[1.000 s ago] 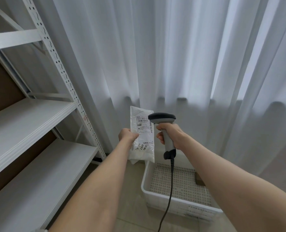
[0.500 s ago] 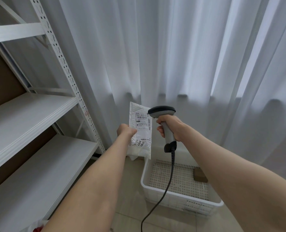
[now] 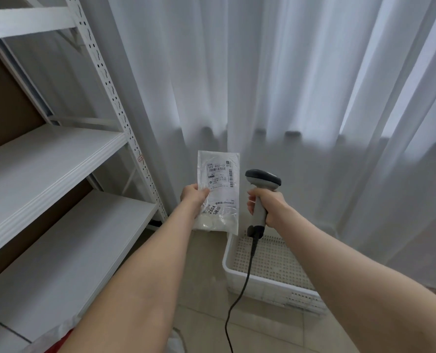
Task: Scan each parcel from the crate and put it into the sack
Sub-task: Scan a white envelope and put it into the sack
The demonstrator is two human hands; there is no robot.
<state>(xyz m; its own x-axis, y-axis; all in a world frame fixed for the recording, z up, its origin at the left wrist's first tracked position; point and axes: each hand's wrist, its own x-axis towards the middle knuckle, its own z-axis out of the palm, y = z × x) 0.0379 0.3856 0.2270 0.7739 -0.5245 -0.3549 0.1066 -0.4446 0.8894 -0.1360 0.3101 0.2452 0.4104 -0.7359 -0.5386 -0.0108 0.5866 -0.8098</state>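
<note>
You're in a small parcel storeroom.
A white slotted-steel shelving rack (image 3: 58,154) fills the left wall; right of the rack you have a white label-printed plastic parcel (image 3: 222,197), a grey corded barcode scanner (image 3: 262,178) and a white perforated plastic crate (image 3: 262,286).

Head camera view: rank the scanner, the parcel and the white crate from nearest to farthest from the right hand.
1. The scanner: gripped in the right hand itself.
2. The parcel: just to that hand's left, held up by the left hand.
3. The white crate: farthest, down on the floor below the hand.
</note>
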